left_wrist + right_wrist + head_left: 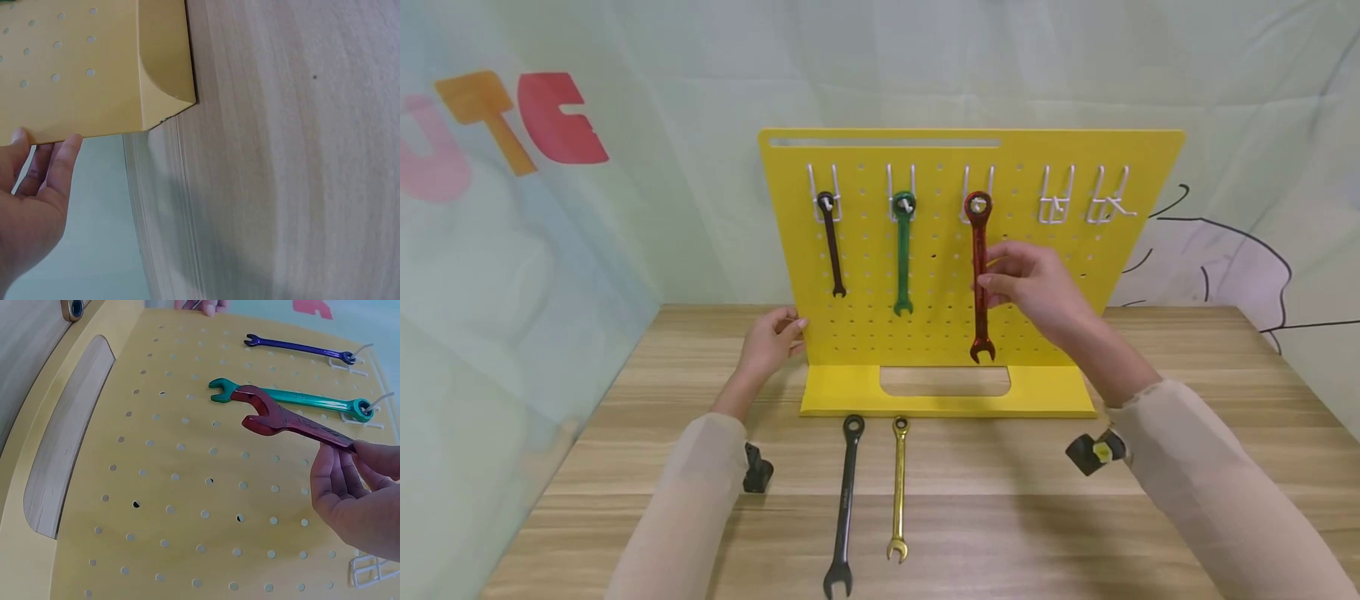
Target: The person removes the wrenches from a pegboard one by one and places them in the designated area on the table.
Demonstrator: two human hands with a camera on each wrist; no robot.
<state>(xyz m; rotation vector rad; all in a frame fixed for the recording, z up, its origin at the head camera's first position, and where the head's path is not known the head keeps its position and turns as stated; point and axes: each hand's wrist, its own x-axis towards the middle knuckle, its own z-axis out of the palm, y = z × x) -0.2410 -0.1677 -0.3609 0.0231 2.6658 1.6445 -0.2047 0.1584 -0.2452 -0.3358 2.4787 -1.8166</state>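
A yellow pegboard stands upright on the wooden table. Three wrenches hang from its white hooks: a dark one, a green one and a red one. My right hand pinches the red wrench's shaft about midway while its ring end sits on the hook. My left hand rests with straight fingers against the board's left edge. On the table in front lie a black wrench and a gold wrench.
Two empty white hooks remain at the board's upper right. The board's base has a cut-out slot. Pale curtains enclose the table on the left, back and right.
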